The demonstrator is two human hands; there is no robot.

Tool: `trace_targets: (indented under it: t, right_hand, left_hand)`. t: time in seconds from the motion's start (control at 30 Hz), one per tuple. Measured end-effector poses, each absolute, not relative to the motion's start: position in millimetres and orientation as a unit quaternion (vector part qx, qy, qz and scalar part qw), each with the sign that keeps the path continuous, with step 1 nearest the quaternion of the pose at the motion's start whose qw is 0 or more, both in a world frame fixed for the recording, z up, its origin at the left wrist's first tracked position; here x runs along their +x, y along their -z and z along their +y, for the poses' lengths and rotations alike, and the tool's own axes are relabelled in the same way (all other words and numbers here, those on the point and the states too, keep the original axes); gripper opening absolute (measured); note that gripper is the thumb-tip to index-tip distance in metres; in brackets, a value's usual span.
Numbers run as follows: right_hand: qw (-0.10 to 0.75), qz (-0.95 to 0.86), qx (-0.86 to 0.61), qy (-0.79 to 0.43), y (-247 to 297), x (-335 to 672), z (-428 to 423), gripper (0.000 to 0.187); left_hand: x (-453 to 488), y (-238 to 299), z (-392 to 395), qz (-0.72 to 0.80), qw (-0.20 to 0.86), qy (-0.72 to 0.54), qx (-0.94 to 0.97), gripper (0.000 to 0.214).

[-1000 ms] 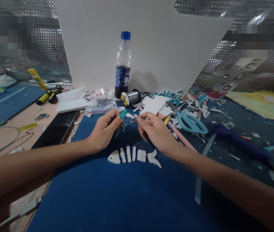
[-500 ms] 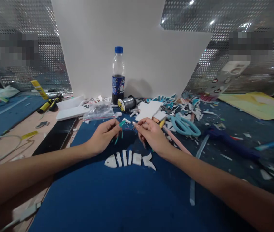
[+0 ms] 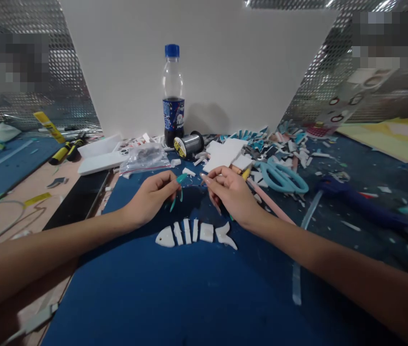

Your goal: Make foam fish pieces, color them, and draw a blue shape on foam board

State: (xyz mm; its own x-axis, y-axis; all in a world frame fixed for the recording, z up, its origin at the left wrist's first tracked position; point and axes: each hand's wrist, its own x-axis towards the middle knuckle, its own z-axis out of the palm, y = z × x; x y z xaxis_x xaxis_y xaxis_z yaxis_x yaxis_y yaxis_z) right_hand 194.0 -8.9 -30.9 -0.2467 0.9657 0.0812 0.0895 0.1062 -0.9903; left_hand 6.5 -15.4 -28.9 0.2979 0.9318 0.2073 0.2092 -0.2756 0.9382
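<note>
Head view: white board (image 3: 247,62) behind the bottle (image 3: 172,79), blue-topped table (image 3: 175,298) before it. Also in front, my left hand (image 3: 153,193) and right hand (image 3: 233,196) press thumb to fingers, on what I cannot tell. The bottle's blurred label (image 3: 173,111) shows "PE"; white fish pieces (image 3: 187,231) lie in front, nearer me.

At 11 o'clock, a clear plastic blue-capped bottle (image 3: 173,91) carried a blue printed label (image 3: 173,114) reading "PE"; other lettering was illegible.
</note>
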Motion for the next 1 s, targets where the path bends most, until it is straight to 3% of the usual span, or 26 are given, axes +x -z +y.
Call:
trace_targets:
  t: [0.77,1.0]
  right_hand:
    - [0.432,-0.619,-0.443,-0.485,29.5,193.5,-11.6,0.016]
    - [0.412,-0.645,-0.441,-0.468,29.3,192.0,-13.3,0.016]
  left_hand:
    - [7.9,26.0,-17.2,0.421,0.441,-0.428,0.667,0.027]
    - [3.8,32.8,-15.1,0.492,0.346,-0.403,0.690,0.026]
